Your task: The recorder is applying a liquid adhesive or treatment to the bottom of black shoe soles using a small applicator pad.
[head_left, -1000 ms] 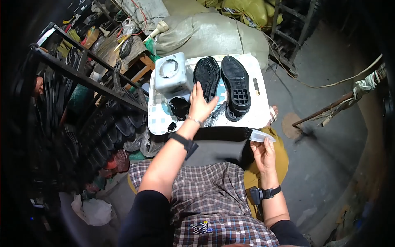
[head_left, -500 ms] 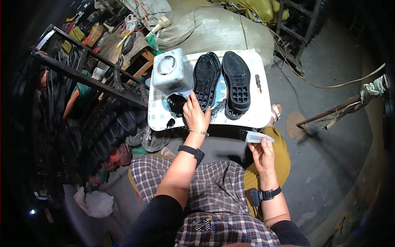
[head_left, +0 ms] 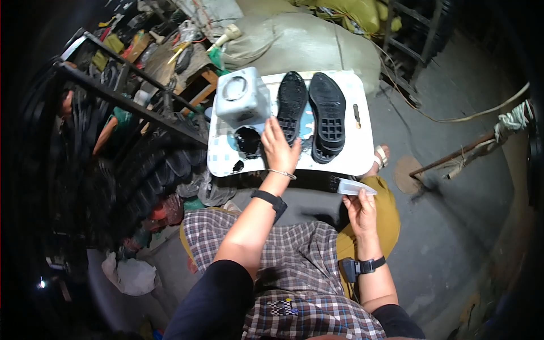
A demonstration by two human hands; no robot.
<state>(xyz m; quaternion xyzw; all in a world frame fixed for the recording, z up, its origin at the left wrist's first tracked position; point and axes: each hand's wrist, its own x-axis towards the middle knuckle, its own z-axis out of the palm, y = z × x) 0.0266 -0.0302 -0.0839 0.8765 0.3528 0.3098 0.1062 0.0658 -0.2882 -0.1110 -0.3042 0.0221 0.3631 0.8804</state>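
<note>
Table [head_left: 360, 144], small & white, stands beyond the checked cloth [head_left: 283, 249] on a person's lap, seen from above. L hand [head_left: 280, 153] is at the near end of the black L sole [head_left: 293, 96], thumb & fingers spread around it; can't tell if it's pinching or only touching. R hand [head_left: 362, 214] grips a brush [head_left: 356, 187] by its pale translucent handle, just off the table's near edge, dark bristles pointing L. Black R sole [head_left: 327, 107], w/ grid-like hollows toward its near end, lies on a lower sole [head_left: 324, 156] that pokes out below.

Poss. trouble: L fingers are v. near a glossy black patch [head_left: 247, 140], prob. wet, so a slip L could smear skin or sole. Brush hangs past the table, so a drip could hit the mustard trousers [head_left: 386, 212]. A knock from L hand could shift the white container [head_left: 243, 107], just beyond the patch.

Count: 2 hands, 1 brush, 1 table, 1 container, 1 large black patch, 1 small black blot [head_left: 238, 166], 3 soles min.; can't tell if more are hidden.
</note>
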